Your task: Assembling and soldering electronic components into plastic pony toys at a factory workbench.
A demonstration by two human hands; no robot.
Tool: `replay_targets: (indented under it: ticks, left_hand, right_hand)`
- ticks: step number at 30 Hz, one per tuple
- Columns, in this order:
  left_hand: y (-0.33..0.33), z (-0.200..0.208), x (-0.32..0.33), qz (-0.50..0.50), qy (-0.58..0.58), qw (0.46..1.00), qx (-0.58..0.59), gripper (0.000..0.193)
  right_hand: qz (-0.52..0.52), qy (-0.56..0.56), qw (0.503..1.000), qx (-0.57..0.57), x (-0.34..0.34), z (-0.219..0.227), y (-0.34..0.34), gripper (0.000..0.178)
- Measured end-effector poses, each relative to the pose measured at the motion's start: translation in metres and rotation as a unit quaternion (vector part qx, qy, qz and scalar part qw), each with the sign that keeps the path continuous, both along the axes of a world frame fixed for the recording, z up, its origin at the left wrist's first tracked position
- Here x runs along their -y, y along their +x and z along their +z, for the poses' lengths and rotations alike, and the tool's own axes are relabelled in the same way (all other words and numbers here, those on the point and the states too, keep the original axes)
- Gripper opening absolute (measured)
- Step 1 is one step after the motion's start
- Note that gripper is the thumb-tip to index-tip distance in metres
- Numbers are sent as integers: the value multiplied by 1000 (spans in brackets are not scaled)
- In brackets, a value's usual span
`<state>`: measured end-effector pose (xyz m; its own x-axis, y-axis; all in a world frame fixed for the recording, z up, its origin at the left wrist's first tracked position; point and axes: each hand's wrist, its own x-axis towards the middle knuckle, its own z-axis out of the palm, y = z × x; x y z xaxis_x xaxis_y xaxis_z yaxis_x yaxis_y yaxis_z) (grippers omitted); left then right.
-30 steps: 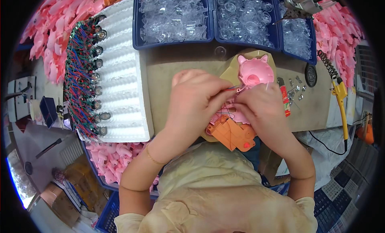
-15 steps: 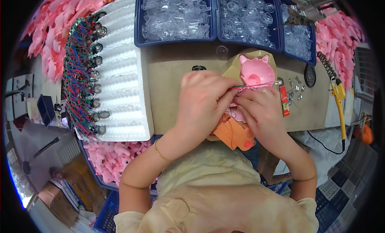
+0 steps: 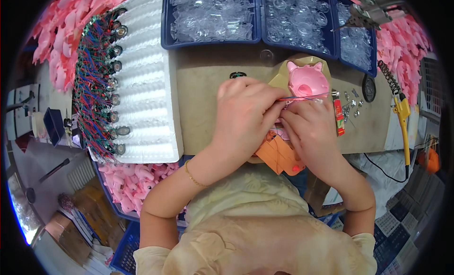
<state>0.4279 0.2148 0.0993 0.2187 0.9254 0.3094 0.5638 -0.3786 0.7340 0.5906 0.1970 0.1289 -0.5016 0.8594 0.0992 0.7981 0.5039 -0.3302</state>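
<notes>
Red and blue wires point(image 3: 307, 97) are pinched between the thumb and fingers of my left hand point(image 3: 243, 116). They stretch right across the front of a pink animal-shaped plastic shell point(image 3: 309, 81) with two ears, hollow side up in a tan holder point(image 3: 279, 79). My right hand point(image 3: 312, 126) is closed, its fingertips meeting my left ones just below the wires; what they grip is hidden. Beneath both hands hangs an orange plastic piece point(image 3: 276, 154) with a red spot and a thin dark wire over it. A bit of pink plastic shows between the hands.
A white foam tray point(image 3: 146, 95) with wired round speakers stands left. Blue bins point(image 3: 213, 43) of clear plastic parts line the back. To the right lie small metal parts point(image 3: 349, 104), a red-and-green item point(image 3: 338, 116), a black disc point(image 3: 368, 88) and a yellow-handled tool point(image 3: 403, 119).
The whole view has shifted slightly. My hands keep nearly the same pose at the wires, and the orange piece has turned a little below them.
</notes>
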Motion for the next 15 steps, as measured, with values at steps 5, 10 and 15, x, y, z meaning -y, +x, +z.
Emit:
replay_targets:
  ticks: [5,10,15]
  left_hand:
    - [-2,1,6,14,22,1000,-12,13]
    - [-1,3,6,18,27,999,-17,13]
    - [-2,-1,5,21,31,999,-10,12]
  right_hand:
    - [23,2,997,-73,0,-10,9,17]
    - [4,23,997,-69,0,-2,10,16]
    - [14,-28,998,-49,-5,1,6,10]
